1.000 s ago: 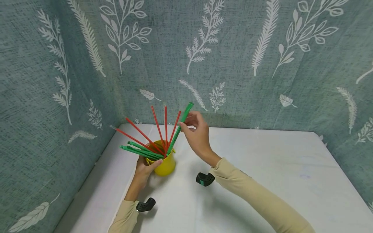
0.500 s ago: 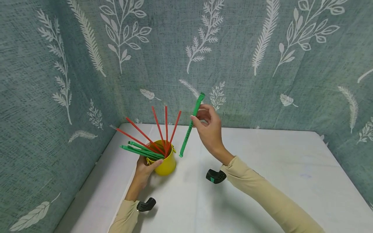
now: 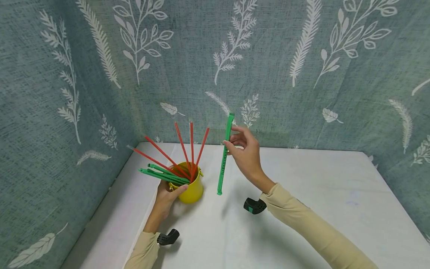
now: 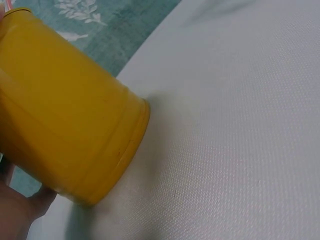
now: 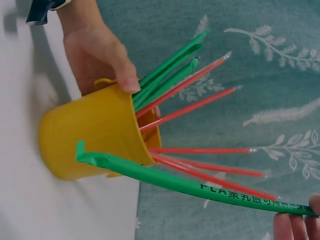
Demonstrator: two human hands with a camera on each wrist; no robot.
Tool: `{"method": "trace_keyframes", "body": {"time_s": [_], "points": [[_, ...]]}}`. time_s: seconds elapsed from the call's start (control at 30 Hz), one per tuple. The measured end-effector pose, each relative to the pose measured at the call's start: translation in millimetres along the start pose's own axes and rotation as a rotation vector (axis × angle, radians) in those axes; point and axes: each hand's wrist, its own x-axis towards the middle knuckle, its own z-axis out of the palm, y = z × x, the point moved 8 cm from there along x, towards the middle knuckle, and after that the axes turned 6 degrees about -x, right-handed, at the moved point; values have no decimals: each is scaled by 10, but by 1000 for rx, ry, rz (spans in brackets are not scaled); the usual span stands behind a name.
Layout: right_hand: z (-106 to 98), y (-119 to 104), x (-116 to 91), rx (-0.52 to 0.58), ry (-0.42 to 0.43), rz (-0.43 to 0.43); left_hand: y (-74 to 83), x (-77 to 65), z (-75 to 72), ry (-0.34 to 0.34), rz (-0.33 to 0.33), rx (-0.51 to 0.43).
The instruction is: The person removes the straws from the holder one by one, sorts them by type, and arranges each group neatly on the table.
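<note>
A small yellow bucket [image 3: 193, 192] stands on the white table. My left hand [image 3: 164, 198] grips its near left side, thumb over the rim. My right hand [image 3: 246, 153] pinches one green wrapped straw [image 3: 224, 160] between thumb and fingers, held nearly upright to the right of the bucket. Dark print runs along this wrapper [image 5: 240, 196] in the right wrist view. Several red straws [image 3: 192, 144] in clear sleeves fan out of the bucket, and green wrapped straws [image 3: 162, 175] lean over its left side. In the left wrist view, the bucket wall [image 4: 65, 105] fills the left part.
The white-covered table [image 3: 302, 194] extends to the right of the bucket. A teal cloth with white leaf patterns [image 3: 275, 112] hangs behind and along the left side. Black wrist devices [image 3: 255, 206] sit at both sleeves.
My right hand has drawn the green wrapped straw out of the bucket and moved right, first rising, then lowering slightly. The straw has turned more upright. My left hand and the bucket stay put.
</note>
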Motion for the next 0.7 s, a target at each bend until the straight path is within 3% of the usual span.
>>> {"method": "trace_keyframes", "body": {"time_s": [0.4,0.7], "points": [[-41,217,-80,-20,-59,77,8,-14,13,7,-2,13],[-59,767,-117,-25,-73,239,24,-20,25,6,-3,16]]}}
